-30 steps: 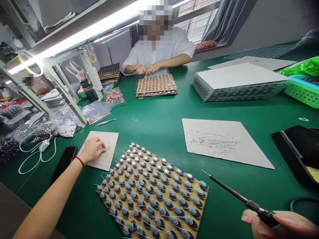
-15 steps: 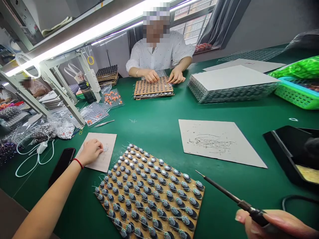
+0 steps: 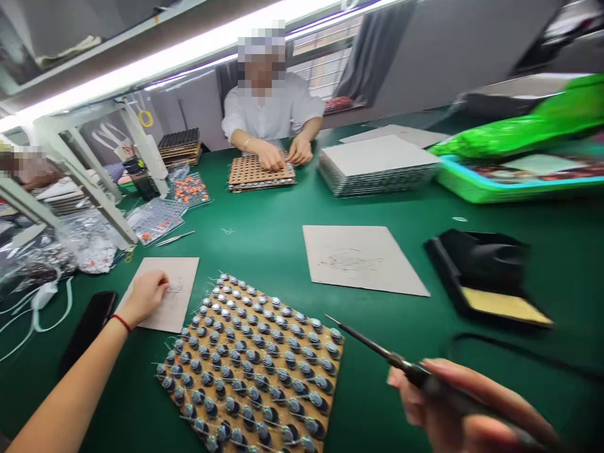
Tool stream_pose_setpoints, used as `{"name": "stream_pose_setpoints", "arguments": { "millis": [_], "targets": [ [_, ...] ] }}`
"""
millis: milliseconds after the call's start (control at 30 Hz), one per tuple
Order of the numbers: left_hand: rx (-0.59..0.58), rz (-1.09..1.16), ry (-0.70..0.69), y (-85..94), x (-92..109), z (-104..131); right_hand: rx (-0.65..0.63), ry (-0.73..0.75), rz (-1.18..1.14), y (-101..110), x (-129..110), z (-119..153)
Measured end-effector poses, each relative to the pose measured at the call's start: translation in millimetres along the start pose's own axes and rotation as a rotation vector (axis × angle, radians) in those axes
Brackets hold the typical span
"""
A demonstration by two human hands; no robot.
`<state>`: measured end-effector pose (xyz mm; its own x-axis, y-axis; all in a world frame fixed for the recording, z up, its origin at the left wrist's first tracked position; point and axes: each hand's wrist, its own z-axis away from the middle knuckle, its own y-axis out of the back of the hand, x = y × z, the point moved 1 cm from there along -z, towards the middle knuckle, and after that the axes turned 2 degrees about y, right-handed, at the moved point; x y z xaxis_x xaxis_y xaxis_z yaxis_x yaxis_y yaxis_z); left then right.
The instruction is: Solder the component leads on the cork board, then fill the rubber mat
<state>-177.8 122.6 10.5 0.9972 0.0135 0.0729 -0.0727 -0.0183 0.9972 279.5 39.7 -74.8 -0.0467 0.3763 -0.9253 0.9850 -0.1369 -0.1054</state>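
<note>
My right hand (image 3: 453,402) is closed around the handle of a soldering iron (image 3: 372,346). The iron's thin tip points left, just off the right corner of a brown board (image 3: 278,327) that carries rows of small round grey components with wires. At the left, my left hand (image 3: 147,297) rests on a beige card (image 3: 177,314), its fingers pinched together. Small silvery wire pieces (image 3: 175,286) lie at those fingertips; whether one is held, I cannot make out.
A soldering iron stand (image 3: 486,270) with a yellow sponge stands at right. Another card (image 3: 368,277) bears wire scraps. A dark phone (image 3: 89,327) lies left, tweezers (image 3: 175,238) further back. Across the green table, a co-worker handles a perforated board (image 3: 262,173) beside stacked trays (image 3: 377,163).
The view has turned right, so most things sit further left and more of the stand and green basket shows. My right hand with the soldering iron has come further into view.
</note>
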Motion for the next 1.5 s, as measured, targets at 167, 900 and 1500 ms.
{"name": "stream_pose_setpoints", "arguments": {
  "millis": [167, 900, 1500],
  "targets": [
    [0.127, 0.196, -0.026, 6.8, -3, -7, 0.068, 0.075, -0.002, -26, -45, -16],
    [-0.163, 0.476, -0.583, -38.2, 244, -29, 0.096, 0.104, 0.228, -3, -10, -91],
    [-0.011, 0.398, -0.970, -39.3, 250, -22, 0.042, 0.169, 0.240, -1, -9, -90]
  ]
}}
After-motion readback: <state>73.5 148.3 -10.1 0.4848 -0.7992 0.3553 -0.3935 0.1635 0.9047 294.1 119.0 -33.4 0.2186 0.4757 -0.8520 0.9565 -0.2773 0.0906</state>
